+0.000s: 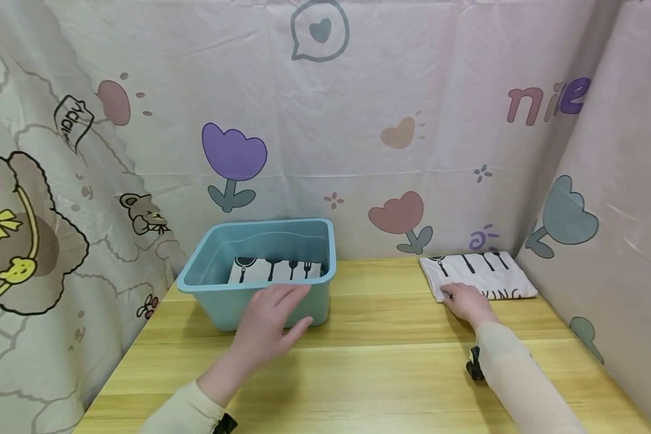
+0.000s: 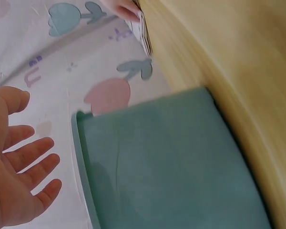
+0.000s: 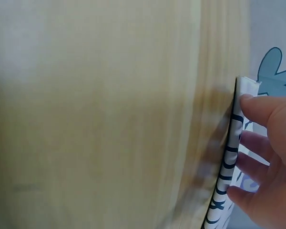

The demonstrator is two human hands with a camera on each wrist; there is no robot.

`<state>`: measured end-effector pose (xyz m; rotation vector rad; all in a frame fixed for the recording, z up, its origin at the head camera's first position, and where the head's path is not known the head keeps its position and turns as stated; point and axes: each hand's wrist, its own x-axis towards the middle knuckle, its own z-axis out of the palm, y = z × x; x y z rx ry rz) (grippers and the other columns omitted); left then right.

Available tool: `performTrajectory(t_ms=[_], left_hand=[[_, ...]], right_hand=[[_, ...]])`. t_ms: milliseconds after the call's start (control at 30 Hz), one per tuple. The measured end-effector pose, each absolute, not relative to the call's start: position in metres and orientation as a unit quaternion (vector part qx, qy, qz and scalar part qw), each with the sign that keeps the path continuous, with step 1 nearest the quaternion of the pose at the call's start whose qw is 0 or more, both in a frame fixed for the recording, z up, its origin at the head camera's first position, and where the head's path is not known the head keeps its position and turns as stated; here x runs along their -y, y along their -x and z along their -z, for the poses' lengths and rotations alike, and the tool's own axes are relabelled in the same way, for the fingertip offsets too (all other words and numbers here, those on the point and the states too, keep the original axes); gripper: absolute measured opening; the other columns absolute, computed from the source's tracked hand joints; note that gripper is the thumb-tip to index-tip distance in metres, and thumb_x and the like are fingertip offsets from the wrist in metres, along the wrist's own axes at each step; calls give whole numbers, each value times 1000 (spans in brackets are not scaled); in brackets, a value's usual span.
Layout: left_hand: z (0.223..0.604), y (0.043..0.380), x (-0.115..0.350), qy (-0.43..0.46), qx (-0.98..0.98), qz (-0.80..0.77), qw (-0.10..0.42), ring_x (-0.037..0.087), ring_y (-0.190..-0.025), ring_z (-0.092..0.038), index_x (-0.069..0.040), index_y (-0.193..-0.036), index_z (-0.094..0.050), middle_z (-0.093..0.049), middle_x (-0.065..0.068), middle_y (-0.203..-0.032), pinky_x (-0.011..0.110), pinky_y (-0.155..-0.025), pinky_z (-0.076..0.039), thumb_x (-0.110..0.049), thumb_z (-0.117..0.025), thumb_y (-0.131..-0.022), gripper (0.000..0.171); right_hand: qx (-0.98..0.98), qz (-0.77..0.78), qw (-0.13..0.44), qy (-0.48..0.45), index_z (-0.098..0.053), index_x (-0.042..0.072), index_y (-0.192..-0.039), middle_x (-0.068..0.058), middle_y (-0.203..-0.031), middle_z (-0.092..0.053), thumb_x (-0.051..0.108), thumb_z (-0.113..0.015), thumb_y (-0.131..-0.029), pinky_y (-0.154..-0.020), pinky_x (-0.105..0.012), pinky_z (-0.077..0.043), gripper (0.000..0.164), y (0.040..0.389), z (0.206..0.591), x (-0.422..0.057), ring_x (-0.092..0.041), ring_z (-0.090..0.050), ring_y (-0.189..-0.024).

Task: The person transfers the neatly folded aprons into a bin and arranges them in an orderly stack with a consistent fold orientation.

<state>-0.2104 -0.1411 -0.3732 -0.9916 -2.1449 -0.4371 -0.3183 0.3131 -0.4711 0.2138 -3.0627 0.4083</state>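
A folded white cloth (image 1: 480, 274) with black utensil prints and lettering lies flat at the table's right rear. My right hand (image 1: 466, 303) touches its near left corner. In the right wrist view, the thumb and fingertips of the right hand (image 3: 271, 152) rest along the lettered edge of the cloth (image 3: 226, 160), fingers slightly bent and spread. My left hand (image 1: 268, 322) is raised in front of the blue-green plastic bin (image 1: 211, 298), holding nothing. Its fingers are spread in the left wrist view, apart from the bin wall (image 2: 157, 157). Another folded cloth (image 1: 276, 271) with similar prints sits inside the bin.
The wooden table (image 1: 369, 386) stretches between the bin and the cloth at the right. A printed fabric curtain (image 1: 314, 120) hangs along the back and both sides, close to the table's edges. Black straps (image 1: 474, 364) show at the wrists.
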Motion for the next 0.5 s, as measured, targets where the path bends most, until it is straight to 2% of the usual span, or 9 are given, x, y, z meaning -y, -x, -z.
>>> performTrajectory(t_ms=[200, 500], left_hand=[[382, 206, 123, 391, 833, 192, 341, 26, -112, -60, -6, -129, -63, -66, 7, -121, 49, -89, -49, -28, -73, -86, 49], [398, 205, 100, 397, 834, 213, 318, 24, -113, -59, -6, -129, -63, -65, 8, -123, 46, -91, -50, -26, -74, -85, 50]], right_hand=[[989, -126, 30, -74, -63, 2, -129, -28, -132, -55, 16, -58, -98, -97, -65, -39, 35, 310, 465, -305, -53, -48, -120], [989, -107, 53, -91, -67, 3, -123, -25, -124, -62, 16, -63, -95, -96, -62, -41, 31, 301, 468, -294, -51, -54, -113]])
